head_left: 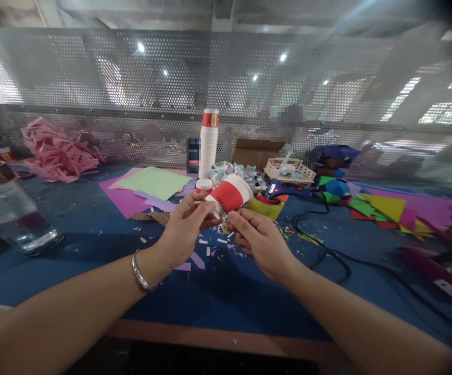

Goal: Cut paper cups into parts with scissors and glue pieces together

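A red and white paper cup [231, 194] is tilted above the table, its rim toward the upper right. My left hand [187, 224], with a silver bracelet at the wrist, is closed on the cup's lower end. A small white piece shows by the left fingertips; I cannot tell whether it belongs to the cup. Just below the cup's side, my right hand [259, 237] is closed in a pinch. What its fingertips hold, if anything, is hidden. Behind the cup stands a tall stack of paper cups [209, 146], with another red and white cup [203, 186] in front of it.
Coloured sheets [155, 182] lie at left, near crumpled pink paper [56, 151] and a glass of water [19, 213]. A blue glue gun [284, 190] rests behind my right hand, its black cable [339, 252] crossing the right side. Paper scraps [210, 245] litter the blue table.
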The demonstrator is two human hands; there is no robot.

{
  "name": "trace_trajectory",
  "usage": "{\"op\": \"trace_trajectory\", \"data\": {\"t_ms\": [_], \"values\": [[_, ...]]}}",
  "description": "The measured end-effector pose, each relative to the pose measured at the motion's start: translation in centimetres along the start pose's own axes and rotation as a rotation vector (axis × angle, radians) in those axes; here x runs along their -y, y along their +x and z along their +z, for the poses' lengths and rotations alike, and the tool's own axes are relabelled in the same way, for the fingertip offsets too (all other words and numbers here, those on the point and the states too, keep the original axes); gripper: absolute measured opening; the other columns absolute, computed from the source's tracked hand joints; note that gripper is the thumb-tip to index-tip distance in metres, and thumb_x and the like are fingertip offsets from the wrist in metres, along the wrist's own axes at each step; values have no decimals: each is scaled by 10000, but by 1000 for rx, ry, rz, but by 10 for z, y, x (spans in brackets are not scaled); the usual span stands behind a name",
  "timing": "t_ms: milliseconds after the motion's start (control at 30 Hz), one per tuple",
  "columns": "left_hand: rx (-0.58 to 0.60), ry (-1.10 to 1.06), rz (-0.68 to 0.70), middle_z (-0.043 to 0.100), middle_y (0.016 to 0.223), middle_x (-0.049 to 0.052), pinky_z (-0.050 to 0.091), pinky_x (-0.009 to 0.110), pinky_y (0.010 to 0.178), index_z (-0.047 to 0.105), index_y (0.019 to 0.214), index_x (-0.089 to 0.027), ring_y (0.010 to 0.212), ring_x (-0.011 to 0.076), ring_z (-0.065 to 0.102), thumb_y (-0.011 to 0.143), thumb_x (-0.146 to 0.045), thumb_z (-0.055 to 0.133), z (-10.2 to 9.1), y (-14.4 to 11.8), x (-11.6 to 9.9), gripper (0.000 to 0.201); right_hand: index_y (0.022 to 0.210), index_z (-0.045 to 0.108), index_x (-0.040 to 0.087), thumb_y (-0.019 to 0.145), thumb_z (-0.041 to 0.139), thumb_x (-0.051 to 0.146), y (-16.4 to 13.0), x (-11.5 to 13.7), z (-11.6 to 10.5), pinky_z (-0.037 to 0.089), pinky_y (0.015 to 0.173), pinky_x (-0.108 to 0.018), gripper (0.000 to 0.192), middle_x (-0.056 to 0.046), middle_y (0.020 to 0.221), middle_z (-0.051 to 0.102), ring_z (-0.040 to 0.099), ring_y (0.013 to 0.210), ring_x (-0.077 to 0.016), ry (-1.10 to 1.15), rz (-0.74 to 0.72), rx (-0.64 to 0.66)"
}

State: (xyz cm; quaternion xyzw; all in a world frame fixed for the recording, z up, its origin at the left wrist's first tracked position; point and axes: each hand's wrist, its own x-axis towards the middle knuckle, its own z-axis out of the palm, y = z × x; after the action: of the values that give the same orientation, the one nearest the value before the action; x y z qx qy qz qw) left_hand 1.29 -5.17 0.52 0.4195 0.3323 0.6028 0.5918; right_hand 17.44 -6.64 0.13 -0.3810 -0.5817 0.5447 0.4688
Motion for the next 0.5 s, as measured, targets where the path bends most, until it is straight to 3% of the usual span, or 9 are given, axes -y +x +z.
{"op": "trace_trajectory", "data": {"t_ms": [167, 367, 500], "values": [[-2, -21, -34, 682, 883, 33, 585, 364, 842, 601, 986, -180, 823, 164, 664, 795, -286, 774, -1, 0, 0, 279, 769, 549, 190, 891, 672, 577, 0, 1, 0, 140, 388, -208, 424, 96, 554, 334, 226, 439, -46, 3, 1, 0], [62, 272, 233, 670, 995, 55, 552, 355, 818, 589, 1122, -205, 885, 185, 653, 838, -341, 762, -10, 1, 5, 358, 761, 542, 196, 876, 679, 592, -1, 1, 1, 146, 386, -209, 435, 95, 544, 329, 235, 436, -51, -6, 14, -23], [96, 351, 255, 672, 1002, 74, 539, 350, 775, 608, 1158, -202, 860, 191, 642, 857, -361, 740, -12, -1, 7, 365, 764, 553, 197, 875, 677, 596, -1, -1, 0, 150, 386, -209, 432, 91, 544, 334, 235, 440, -56, -13, -13, -23]]}}
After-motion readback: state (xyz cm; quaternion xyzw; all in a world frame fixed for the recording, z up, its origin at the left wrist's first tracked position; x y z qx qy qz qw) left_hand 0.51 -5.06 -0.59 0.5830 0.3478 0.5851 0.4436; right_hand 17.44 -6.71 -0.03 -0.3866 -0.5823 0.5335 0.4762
